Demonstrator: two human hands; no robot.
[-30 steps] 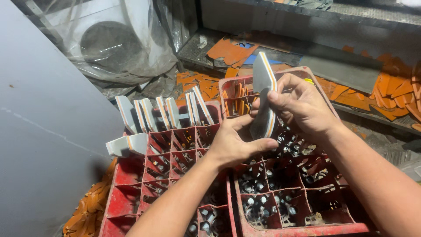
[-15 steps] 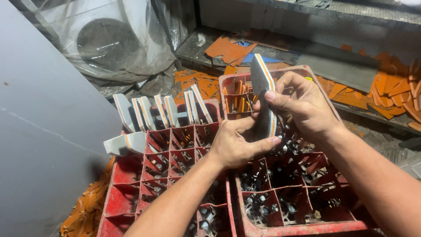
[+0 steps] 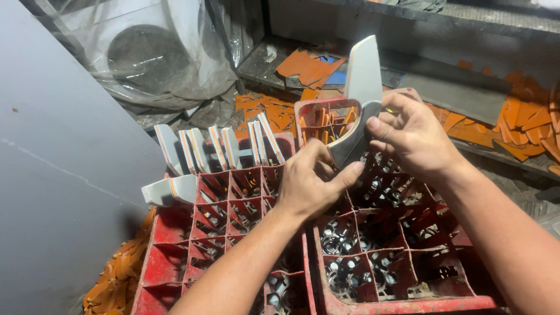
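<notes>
Both my hands hold one grey blade-shaped plastic piece [image 3: 361,81] upright above the crates. My left hand [image 3: 312,181] pinches its lower curved end with thumb and fingers. My right hand [image 3: 414,137] grips the same lower part from the right side. Below them stand two red compartment crates: the left crate [image 3: 175,256] and the right crate [image 3: 408,300], whose cells hold small metal parts. Several similar grey pieces with orange edges [image 3: 219,149] stand in a row along the left crate's far side.
A grey panel [image 3: 52,192] stands at the left. A plastic-wrapped round object [image 3: 146,52] sits at the back left. Orange scraps [image 3: 309,64] litter the dark ledge behind and the floor at lower left [image 3: 116,274]. More orange scraps lie at the right [image 3: 525,122].
The grey piece has been turned and raised, so its long tip now points up above my hands. My left hand has shifted its hold to the lower curved end.
</notes>
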